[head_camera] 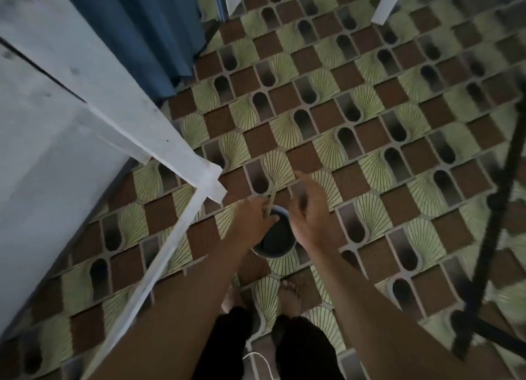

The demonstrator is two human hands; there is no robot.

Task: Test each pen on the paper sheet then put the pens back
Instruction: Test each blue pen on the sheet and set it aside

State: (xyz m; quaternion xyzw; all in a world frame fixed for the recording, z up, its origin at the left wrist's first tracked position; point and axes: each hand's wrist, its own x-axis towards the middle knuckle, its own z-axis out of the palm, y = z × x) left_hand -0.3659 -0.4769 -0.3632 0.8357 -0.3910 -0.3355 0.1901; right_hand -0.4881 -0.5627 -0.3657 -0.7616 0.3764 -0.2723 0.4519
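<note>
Mostly open patterned floor (370,123) ahead and to the right. White table (128,109) edge runs diagonally down the left, its corner near the left hand (250,223). Blue curtain (136,23) hangs behind it, and a black tripod leg (495,208) bounds the right. Left hand is curled, pinching a thin pale pen (271,201) at the rim of a dark round cup (274,237). Cup sits between both hands, above bare feet (289,297). Right hand (310,217) is just beside the cup, forefinger out, other fingers loosely bent. Too blurred to tell whether it grips anything.
</note>
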